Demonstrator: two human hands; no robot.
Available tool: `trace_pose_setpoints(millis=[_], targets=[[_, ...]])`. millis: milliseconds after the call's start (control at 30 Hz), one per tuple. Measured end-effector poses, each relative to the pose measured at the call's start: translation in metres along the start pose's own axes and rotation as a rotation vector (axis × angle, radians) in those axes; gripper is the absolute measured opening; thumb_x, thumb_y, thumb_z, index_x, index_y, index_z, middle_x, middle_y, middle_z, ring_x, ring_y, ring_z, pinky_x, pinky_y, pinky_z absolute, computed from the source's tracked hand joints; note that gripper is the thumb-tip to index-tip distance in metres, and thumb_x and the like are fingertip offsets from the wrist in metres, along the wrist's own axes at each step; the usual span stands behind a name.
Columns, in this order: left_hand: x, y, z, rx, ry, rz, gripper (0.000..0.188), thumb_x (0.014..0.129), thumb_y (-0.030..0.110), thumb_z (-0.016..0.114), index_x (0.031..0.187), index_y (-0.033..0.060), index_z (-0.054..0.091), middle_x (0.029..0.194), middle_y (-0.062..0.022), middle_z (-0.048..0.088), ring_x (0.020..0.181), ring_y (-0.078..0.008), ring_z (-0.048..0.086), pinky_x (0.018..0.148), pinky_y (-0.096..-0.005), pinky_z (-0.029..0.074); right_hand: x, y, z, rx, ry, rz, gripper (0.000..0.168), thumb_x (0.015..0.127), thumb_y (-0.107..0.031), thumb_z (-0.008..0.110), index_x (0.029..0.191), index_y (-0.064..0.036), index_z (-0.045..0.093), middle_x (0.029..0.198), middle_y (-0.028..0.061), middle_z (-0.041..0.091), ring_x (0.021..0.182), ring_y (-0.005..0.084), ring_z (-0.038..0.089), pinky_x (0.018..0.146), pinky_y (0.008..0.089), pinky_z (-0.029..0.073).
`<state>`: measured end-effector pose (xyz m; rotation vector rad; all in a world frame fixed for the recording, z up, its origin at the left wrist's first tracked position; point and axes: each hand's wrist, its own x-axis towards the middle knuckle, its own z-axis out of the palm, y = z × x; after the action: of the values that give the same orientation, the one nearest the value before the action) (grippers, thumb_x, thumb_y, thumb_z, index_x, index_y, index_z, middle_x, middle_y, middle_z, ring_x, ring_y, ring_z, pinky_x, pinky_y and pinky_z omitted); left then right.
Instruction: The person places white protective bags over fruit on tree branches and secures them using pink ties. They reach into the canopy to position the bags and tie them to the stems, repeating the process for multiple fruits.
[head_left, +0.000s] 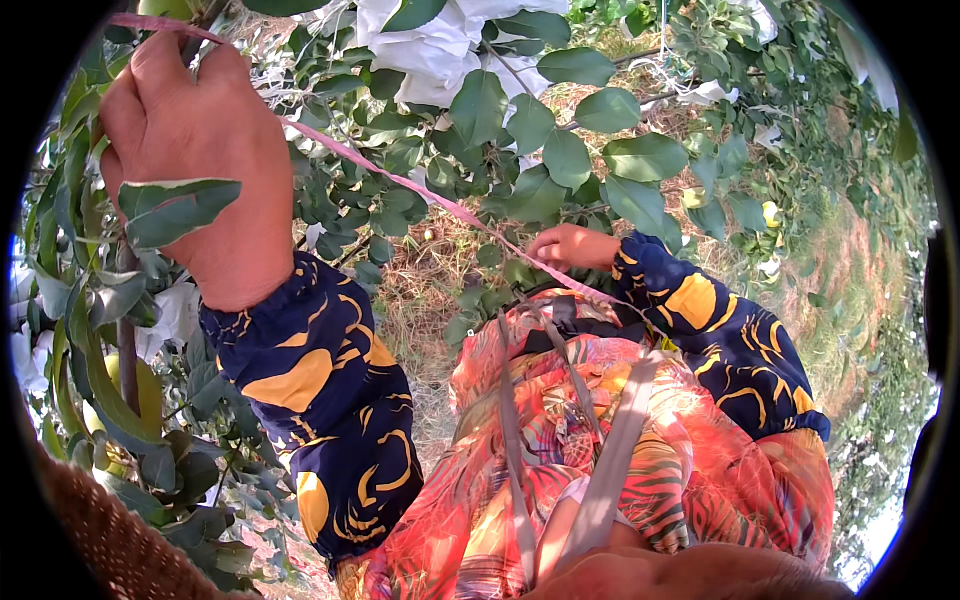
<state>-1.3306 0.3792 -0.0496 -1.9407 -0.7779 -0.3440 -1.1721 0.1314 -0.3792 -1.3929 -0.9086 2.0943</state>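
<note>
Up at the upper left, my left hand (214, 157) has its fingers curled at a branch and closed on a pink ribbon (390, 176); its fingertips are partly hidden. From that hand the ribbon runs slantwise down to my waist. A green leaf (176, 212) hangs across the back of the hand. My right hand (576, 247) is in front of my waist, close behind the ribbon, fingers bent. Leaves and the ribbon partly cover the fingers, so whether it holds anything does not show. A slim brown branch (128, 337) descends below my left hand.
Pale green apples (135, 394) hang among leaves on the left. White bags (442, 52) hang in the foliage ahead. Leafy twigs (592, 142) reach across in front of me. Straps (611, 457) lie over my patterned clothing. Dry grass (420, 300) covers the ground.
</note>
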Motion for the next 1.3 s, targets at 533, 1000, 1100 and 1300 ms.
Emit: trace_pose_setpoints(millis=[533,1000,1100,1300], targets=[[0.006,0.001,-0.007,0.025,0.096,0.107,0.009,0.078,0.026,0.069,0.085,0.0199,0.07,0.105,-0.0006,0.061,0.096,-0.0262,0.059,0.068,-0.0377,0.053,0.121,0.089,0.08,-1.046,-0.064,-0.014,0.029,0.089,-0.025,0.046,0.102,-0.007,0.065,0.095,0.0159,0.064,0.095,0.0308,0.062,0.083,0.042,0.049],[0.01,0.009,-0.01,-0.025,0.105,0.022,0.011,0.076,0.026,0.071,0.085,0.0193,0.07,0.105,0.0025,0.06,0.098,-0.0247,0.056,0.069,-0.0384,0.053,0.085,0.036,0.071,-0.765,-0.11,-0.122,0.033,0.086,-0.029,0.053,0.107,-0.005,0.06,0.098,0.0148,0.062,0.095,0.0277,0.06,0.082,0.0385,0.047],[0.008,0.01,-0.009,-0.027,0.108,0.027,0.011,0.076,0.025,0.07,0.085,0.0188,0.071,0.104,0.0022,0.06,0.099,-0.0251,0.056,0.07,-0.039,0.052,0.083,0.033,0.06,-0.773,-0.129,-0.104,0.034,0.085,-0.03,0.054,0.109,-0.005,0.059,0.099,0.0144,0.062,0.095,0.0269,0.059,0.082,0.038,0.047],[0.003,0.01,-0.01,-0.028,0.075,0.014,0.011,0.077,0.025,0.07,0.086,0.0186,0.071,0.105,0.0017,0.06,0.099,-0.0256,0.056,0.071,-0.04,0.052,0.078,0.026,0.047,-0.764,-0.167,-0.068,0.037,0.085,-0.031,0.056,0.111,-0.005,0.057,0.101,0.0134,0.06,0.095,0.0251,0.058,0.082,0.037,0.046]])
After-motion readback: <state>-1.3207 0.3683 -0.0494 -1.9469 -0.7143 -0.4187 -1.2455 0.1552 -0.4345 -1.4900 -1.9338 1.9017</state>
